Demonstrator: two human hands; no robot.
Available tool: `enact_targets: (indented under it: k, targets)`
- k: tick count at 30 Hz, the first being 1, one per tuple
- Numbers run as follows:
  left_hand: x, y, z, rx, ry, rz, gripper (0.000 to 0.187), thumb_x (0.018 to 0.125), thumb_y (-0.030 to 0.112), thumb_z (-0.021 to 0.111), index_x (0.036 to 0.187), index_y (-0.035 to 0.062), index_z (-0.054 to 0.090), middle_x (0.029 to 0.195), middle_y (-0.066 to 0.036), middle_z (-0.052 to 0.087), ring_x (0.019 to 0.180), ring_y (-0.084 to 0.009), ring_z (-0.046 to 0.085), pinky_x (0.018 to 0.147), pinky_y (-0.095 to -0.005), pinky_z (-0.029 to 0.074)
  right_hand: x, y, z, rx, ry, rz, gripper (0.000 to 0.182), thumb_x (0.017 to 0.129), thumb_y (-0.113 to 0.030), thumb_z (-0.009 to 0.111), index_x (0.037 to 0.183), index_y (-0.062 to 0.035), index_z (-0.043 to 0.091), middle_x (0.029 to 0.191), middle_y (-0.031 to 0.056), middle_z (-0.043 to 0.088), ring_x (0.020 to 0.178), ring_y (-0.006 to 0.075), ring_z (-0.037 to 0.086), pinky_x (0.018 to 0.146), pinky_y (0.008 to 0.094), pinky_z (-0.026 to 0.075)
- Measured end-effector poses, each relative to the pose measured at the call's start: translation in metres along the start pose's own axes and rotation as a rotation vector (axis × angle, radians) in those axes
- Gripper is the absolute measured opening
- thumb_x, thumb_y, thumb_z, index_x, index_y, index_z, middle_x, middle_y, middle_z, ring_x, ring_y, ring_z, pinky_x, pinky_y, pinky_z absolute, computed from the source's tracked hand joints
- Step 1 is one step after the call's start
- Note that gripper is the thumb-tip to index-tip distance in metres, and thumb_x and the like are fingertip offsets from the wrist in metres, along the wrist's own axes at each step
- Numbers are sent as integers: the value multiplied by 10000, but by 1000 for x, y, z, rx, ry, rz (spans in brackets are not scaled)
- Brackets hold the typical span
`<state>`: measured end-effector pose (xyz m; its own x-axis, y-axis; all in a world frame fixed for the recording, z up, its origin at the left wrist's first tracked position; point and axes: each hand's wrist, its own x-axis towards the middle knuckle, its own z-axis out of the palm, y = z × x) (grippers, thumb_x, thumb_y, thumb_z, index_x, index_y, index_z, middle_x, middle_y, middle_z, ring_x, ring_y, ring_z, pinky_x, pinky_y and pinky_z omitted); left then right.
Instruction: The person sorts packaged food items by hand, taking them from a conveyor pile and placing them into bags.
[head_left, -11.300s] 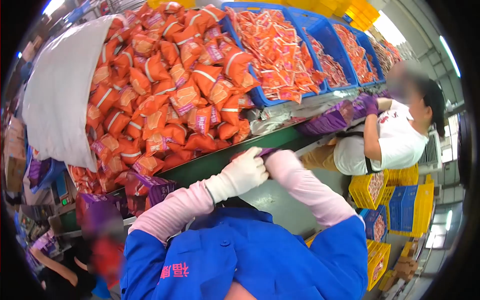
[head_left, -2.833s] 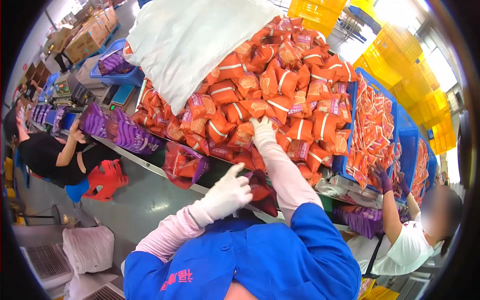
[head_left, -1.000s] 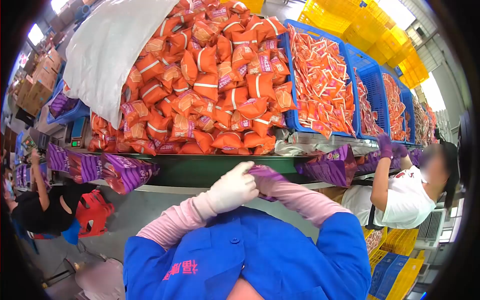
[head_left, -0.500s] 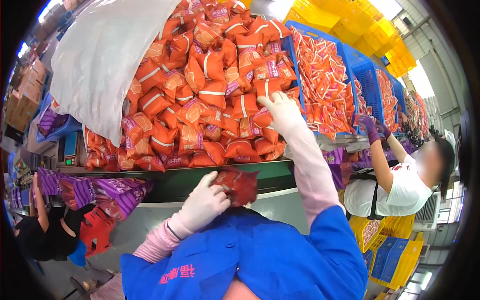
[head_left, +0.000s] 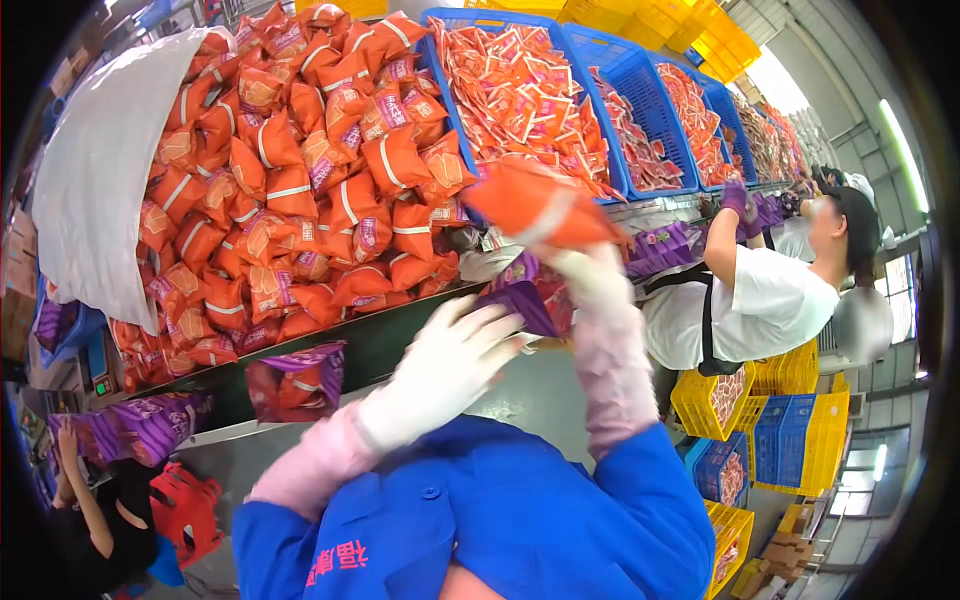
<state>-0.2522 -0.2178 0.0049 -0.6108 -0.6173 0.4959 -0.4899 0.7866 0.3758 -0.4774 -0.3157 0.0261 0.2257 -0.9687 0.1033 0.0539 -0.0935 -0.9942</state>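
**Orange packet lifted over an open purple bag**

At the far left a white sack [head_left: 95,190] lies slumped over the edge of the heap, its mouth folded back so that the orange snack packets [head_left: 290,190] spill down the slope toward the person and lie within arm's reach. Below the heap, on the green conveyor belt [head_left: 390,335], a filled purple bag [head_left: 297,380] lies on its side, and more purple bags [head_left: 140,425] lie further left beside a co-worker's arm [head_left: 75,490].

The person's left hand [head_left: 445,365], in a white glove, has its fingers spread and cupped against the side of the purple bag in hand [head_left: 530,300], apparently to steady it and keep its mouth open upward. The right hand [head_left: 590,275], also gloved, is raised just above that bag and pinches one orange packet [head_left: 540,205] by its lower edge, so the packet hangs tilted right over the bag's opening; motion blur hides the exact finger grip.

Further right, blue crates [head_left: 625,105] filled with small flat sachets [head_left: 510,90] stand tilted in a row, presenting their contents to the workers. A co-worker in a white shirt [head_left: 760,300] reaches a purple-gloved hand [head_left: 735,195] to them. Yellow crates [head_left: 740,375] stand stacked on the floor beside that co-worker.
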Motion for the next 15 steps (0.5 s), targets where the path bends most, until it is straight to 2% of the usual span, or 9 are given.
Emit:
enact_targets:
  k: [2, 4, 5, 7, 8, 9, 11, 13, 15]
  targets:
    - [38, -6, 45, 133, -15, 93, 468, 784, 231, 757, 1233, 122, 689, 1314, -67, 650, 1327, -225, 538, 1146, -475, 394, -31, -27, -37, 23, 18, 16, 627, 860, -87, 797, 1436, -8, 562, 1340, 93, 670, 1226, 210, 636, 1066, 374, 497]
    - [59, -27, 84, 297, -69, 128, 294, 883, 205, 630, 1159, 134, 702, 1265, -44, 667, 1265, -202, 571, 1122, -442, 399, -52, 13, -67, -91, 100, 94, 615, 841, -57, 811, 1407, -31, 572, 1319, 84, 677, 1218, 202, 641, 1054, 377, 502]
    - [62, -35, 91, 352, -237, 65, 155, 882, 171, 607, 990, 137, 712, 1058, -14, 695, 1098, -179, 631, 1112, -437, 408, -60, 29, -69, -158, 146, 75, 621, 824, -46, 823, 1394, -56, 579, 1304, 90, 685, 1215, 185, 642, 1035, 365, 511]
    - [45, -57, 102, 405, -273, 80, 71, 851, 166, 621, 838, 150, 689, 858, 5, 667, 932, -171, 652, 1112, -436, 419, -72, 33, -73, -792, 39, 151, 663, 749, 5, 845, 1350, -118, 594, 1264, 119, 691, 1194, 207, 666, 979, 367, 545]
    - [34, -63, 95, 404, -200, 95, 67, 841, 162, 622, 808, 152, 679, 813, -2, 652, 906, -177, 657, 1112, -440, 426, -75, 36, -74, -1154, -59, -118, 597, 745, -15, 811, 1290, -139, 601, 1161, 143, 690, 1125, 276, 689, 914, 407, 565]
    - [21, -63, 87, 398, -136, 111, 71, 832, 157, 624, 778, 154, 670, 767, -8, 637, 880, -184, 663, 1113, -444, 433, -72, 15, -60, -1363, -174, -29, 447, 790, -69, 769, 1204, -133, 614, 1067, 130, 690, 1074, 338, 686, 883, 453, 566]
    - [4, -56, 74, 386, -176, 104, 59, 820, 154, 625, 772, 151, 658, 757, -9, 617, 854, -188, 657, 1111, -452, 443, -61, -6, -27, -1662, -495, 75, 310, 862, -120, 697, 1160, -105, 614, 1009, 123, 695, 1012, 326, 721, 844, 458, 583]
    - [-8, -44, 58, 372, -115, 185, 58, 811, 155, 625, 759, 144, 649, 725, -9, 587, 820, -191, 641, 1107, -455, 447, -51, -1, 9, -1786, -743, 166, 321, 843, -148, 711, 1134, -77, 597, 1080, 137, 710, 925, 332, 739, 779, 454, 602]
    - [-24, -39, 40, 327, -95, 218, 44, 791, 158, 631, 750, 146, 642, 716, -9, 577, 787, -193, 623, 1104, -455, 451, -34, 40, 50, -1646, -896, 302, 237, 931, -144, 615, 1133, -60, 707, 1123, 185, 751, 996, 355, 754, 810, 465, 611]
